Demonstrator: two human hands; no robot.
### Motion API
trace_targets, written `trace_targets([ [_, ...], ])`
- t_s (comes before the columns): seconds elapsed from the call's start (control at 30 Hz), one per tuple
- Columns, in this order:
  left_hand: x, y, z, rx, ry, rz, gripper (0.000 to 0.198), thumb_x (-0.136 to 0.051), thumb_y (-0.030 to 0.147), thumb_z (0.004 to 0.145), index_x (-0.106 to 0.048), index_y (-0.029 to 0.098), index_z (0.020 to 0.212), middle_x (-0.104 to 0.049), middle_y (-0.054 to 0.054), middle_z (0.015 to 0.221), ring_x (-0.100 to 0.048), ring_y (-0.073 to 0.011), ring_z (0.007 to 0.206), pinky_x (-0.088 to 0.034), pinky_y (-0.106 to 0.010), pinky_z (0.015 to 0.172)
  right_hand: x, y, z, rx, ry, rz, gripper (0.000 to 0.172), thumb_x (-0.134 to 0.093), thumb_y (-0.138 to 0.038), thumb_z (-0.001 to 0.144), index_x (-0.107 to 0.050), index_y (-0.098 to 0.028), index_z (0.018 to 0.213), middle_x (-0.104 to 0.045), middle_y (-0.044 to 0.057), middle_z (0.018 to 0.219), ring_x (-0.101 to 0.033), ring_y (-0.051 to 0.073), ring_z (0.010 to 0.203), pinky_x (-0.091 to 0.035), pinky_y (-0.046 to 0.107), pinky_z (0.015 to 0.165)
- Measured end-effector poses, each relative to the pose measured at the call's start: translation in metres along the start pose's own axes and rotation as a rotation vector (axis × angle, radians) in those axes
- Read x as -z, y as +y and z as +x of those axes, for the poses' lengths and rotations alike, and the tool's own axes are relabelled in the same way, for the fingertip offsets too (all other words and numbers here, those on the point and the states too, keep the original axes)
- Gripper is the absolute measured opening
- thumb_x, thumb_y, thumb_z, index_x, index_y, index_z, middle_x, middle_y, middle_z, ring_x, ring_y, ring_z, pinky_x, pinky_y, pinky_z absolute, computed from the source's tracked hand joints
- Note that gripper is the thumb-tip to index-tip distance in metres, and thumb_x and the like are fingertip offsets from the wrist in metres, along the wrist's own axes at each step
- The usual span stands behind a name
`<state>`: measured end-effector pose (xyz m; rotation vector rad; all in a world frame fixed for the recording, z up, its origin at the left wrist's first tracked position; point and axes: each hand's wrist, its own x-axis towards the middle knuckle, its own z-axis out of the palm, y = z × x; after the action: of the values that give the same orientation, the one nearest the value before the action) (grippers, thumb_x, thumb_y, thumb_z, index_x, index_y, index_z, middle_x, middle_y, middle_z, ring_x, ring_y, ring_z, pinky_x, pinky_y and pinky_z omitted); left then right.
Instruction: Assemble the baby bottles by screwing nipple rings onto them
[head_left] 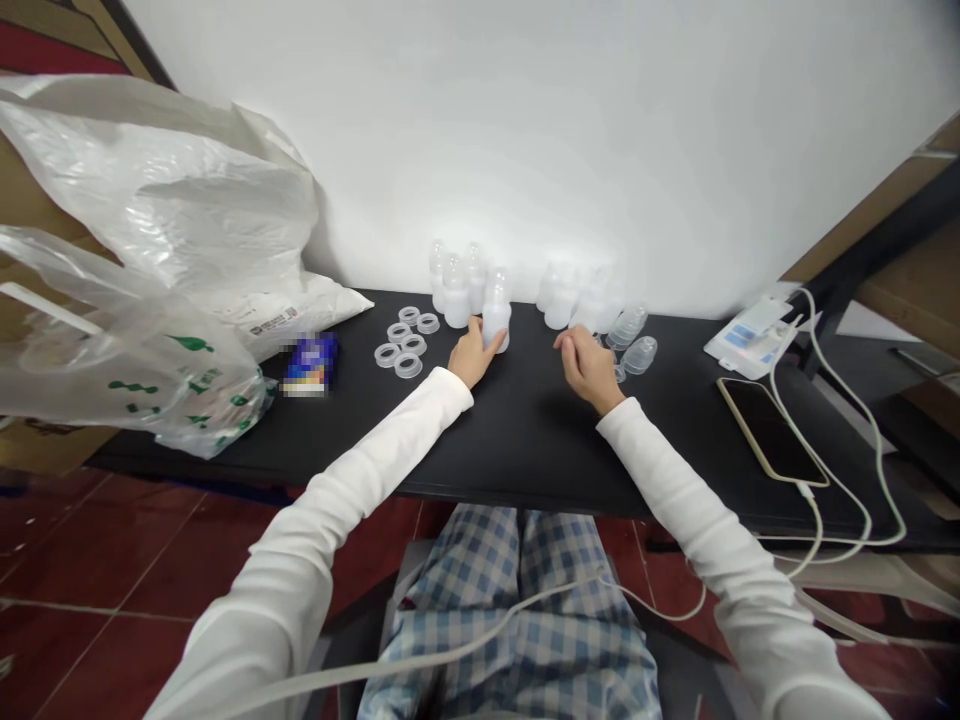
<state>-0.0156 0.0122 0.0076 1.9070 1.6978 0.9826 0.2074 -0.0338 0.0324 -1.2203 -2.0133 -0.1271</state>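
My left hand (471, 354) is wrapped round a small milky-white bottle (496, 318) with a clear domed cap, upright at the black table. Similar capped bottles (456, 298) stand just behind it to the left. Several clear plastic rings (408, 342) lie left of that hand. My right hand (589, 366) is closed, fingers curled inward; anything inside them is hidden. Behind it stand more milky-white bottles (559, 300), blurred against the wall. Clear domed caps (639, 354) lie right of that hand, with further small clear pieces partly covered by it.
A large white plastic bag (187, 220) and a clear bag with green print (187, 385) take up the left side, beside a blue packet (310, 364). On the right are a plugged-in phone (772, 432), a white-and-blue package (752, 337) and loose white cables (862, 400). The wall (540, 130) closes off the back.
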Motion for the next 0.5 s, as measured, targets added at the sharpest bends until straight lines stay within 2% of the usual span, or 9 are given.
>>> trace_targets([
  [0.1,-0.005,-0.006,0.008,-0.036,0.100,0.072,0.034,-0.056,0.047,0.097,-0.053,0.016,0.112,-0.067,-0.020,0.116,-0.066,-0.0341,0.114,-0.049,-0.038,0.089,0.005,0.000,0.001,0.092,-0.211,-0.087,0.039,-0.029,-0.038,0.102,-0.057,-0.021,0.080,-0.065,0.004,0.072,-0.056,0.014,0.062,-0.030,0.027,0.057],
  [0.2,-0.014,-0.011,0.018,-0.068,0.179,0.163,0.034,-0.057,0.045,0.097,-0.056,0.014,0.110,-0.066,-0.021,0.116,-0.064,-0.0336,0.115,-0.047,-0.038,0.093,0.011,-0.001,0.004,0.096,-0.328,-0.163,0.046,-0.028,-0.040,0.102,-0.057,-0.021,0.072,-0.065,0.005,0.068,-0.056,0.015,0.061,-0.026,0.029,0.057],
  [0.33,-0.028,-0.010,0.031,-0.088,0.238,0.197,0.040,-0.055,0.052,0.096,-0.058,0.013,0.102,-0.067,-0.021,0.103,-0.065,-0.0339,0.107,-0.048,-0.037,0.088,0.026,-0.002,0.013,-0.013,-0.437,-0.246,0.054,-0.031,-0.044,0.103,-0.059,-0.020,0.062,-0.065,0.007,0.062,-0.059,0.018,0.061,-0.023,0.032,0.060],
  [0.5,-0.041,0.001,0.040,-0.065,0.309,0.151,0.046,-0.062,0.059,0.090,-0.059,0.013,0.091,-0.067,-0.019,0.083,-0.068,-0.0340,0.095,-0.044,-0.033,0.074,0.049,0.006,0.022,-0.204,-0.447,-0.277,0.061,-0.033,-0.044,0.103,-0.059,-0.020,0.054,-0.069,0.007,0.062,-0.062,0.020,0.064,-0.030,0.032,0.065],
])
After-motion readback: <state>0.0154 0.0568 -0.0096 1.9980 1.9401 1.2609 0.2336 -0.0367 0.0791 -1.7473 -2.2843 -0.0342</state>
